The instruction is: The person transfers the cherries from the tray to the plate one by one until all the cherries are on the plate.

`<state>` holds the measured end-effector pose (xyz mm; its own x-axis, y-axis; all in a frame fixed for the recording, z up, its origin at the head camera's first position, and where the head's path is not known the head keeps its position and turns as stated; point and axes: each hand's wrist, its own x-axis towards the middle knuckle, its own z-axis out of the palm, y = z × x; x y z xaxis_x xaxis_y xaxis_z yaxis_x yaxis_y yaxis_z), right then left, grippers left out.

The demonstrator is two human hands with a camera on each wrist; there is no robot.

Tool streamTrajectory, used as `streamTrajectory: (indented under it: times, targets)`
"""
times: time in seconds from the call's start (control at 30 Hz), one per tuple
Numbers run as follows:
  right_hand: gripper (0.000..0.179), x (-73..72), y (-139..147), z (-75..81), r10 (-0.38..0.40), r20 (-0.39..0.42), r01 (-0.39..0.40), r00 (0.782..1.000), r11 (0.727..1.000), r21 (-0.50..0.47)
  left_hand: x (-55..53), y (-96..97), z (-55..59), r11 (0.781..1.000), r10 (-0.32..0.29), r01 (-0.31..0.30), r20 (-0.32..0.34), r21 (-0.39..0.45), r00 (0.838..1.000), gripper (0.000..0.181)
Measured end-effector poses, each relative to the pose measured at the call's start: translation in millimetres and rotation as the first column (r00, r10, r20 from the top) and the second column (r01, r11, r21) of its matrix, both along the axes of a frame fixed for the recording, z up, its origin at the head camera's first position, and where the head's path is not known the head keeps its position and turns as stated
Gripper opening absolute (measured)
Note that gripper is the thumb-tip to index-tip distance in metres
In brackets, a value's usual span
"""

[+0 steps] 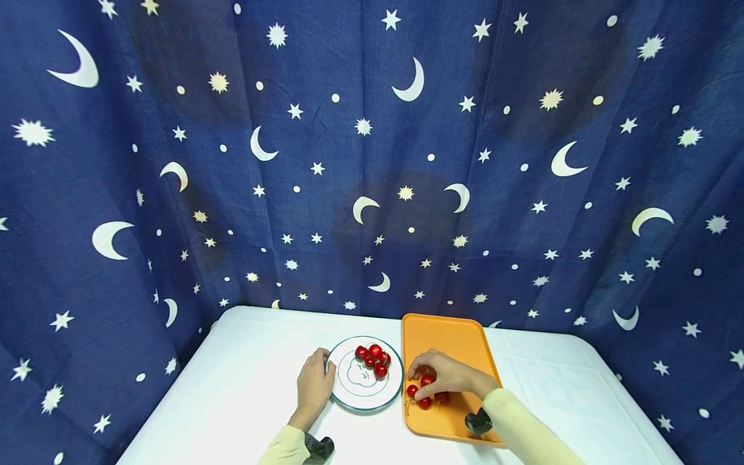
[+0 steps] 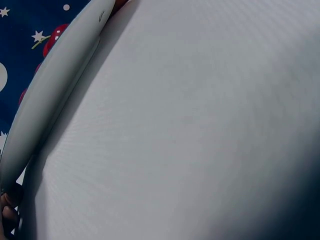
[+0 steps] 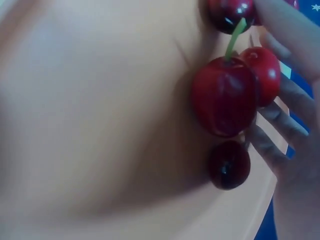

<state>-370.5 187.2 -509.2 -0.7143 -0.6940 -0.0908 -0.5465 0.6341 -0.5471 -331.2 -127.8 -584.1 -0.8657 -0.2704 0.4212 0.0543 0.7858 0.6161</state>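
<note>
Several red cherries lie on the upper right part of a white plate with a green rim. My left hand grips this plate's left edge; the left wrist view shows the plate's outer side and fingertips at its rim. On the orange tray, my right hand reaches down over several more cherries. Its thumb and bent fingers spread around them, near a cherry at the left. The right wrist view has a green-stemmed cherry before the fingers.
The tray stands directly right of the plate on a table with a white cloth. A dark blue curtain with moons and stars hangs behind. Each wrist carries a black device.
</note>
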Motion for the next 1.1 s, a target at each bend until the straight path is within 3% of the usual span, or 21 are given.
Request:
streamTrajectory:
  times: [0.43,0.6,0.9,1.1]
  targets:
    - [0.020,-3.5,-4.5,-0.9,0.056,-0.050,-0.055,0.997,0.998,0.019,1.9,-0.5,0.9,1.000,0.003,-0.003,-0.002,0.011,1.000,0.017]
    - [0.018,-1.7,-4.2,0.5,0.014,-0.015,-0.013,1.000,1.000,0.027,1.3,-0.8,0.6,1.000,0.001,-0.001,0.021,0.015,1.000,0.018]
    - [0.020,-8.1,-0.9,6.3,0.024,0.099,-0.007,0.995,0.985,-0.174,2.2,0.0,3.7,1.000,-0.002,0.001,0.030,0.023,1.000,0.019]
    - [0.026,-10.9,0.8,7.5,0.006,0.081,0.011,0.997,0.979,-0.204,2.0,0.0,2.0,1.000,-0.002,0.002,0.029,0.014,1.000,0.018]
